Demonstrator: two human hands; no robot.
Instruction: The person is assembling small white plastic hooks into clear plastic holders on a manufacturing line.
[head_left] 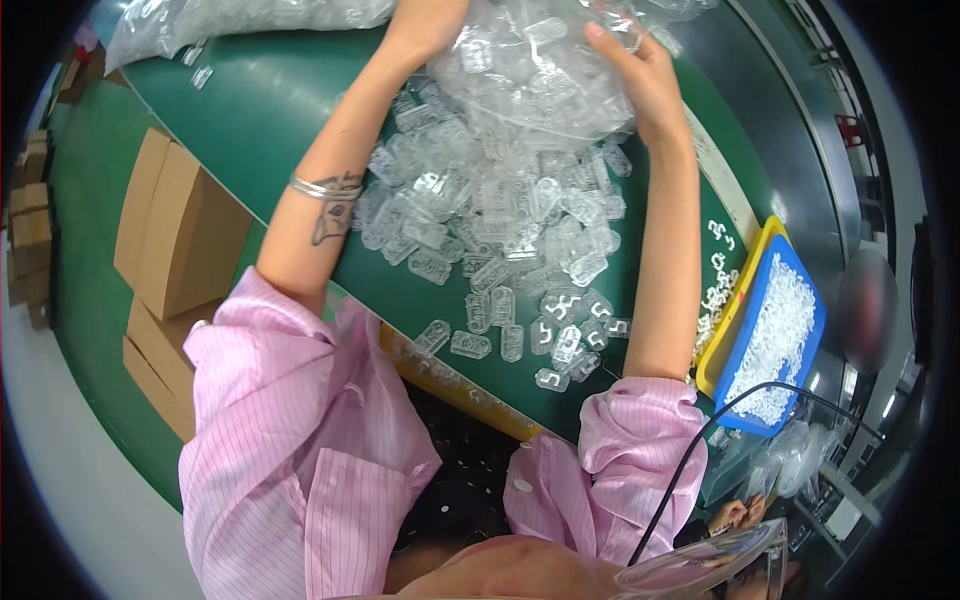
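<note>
A clear plastic bag (540, 85) lies at the far side of the green table, its open end toward me. Small clear plastic pieces (430, 205) spread from its mouth into a heap. At the bag's right side, my right hand (645, 80) grips the film, thumb on top and the other fingers partly hidden. My left hand (428, 28) is against the bag's left side; its fingers are hidden and cut off by the top edge. Near my right forearm, several clear pieces (567, 345) have small white curved parts on them.
A blue tray (822, 310) full of small white parts rests at the right, overlapping a yellow tray (775, 225). Loose white parts (718, 290) lie beside them. Another filled bag (250, 15) is at the far left. Cardboard boxes (185, 235) stand left of the table. Another person's hands (735, 515) show at lower right.
</note>
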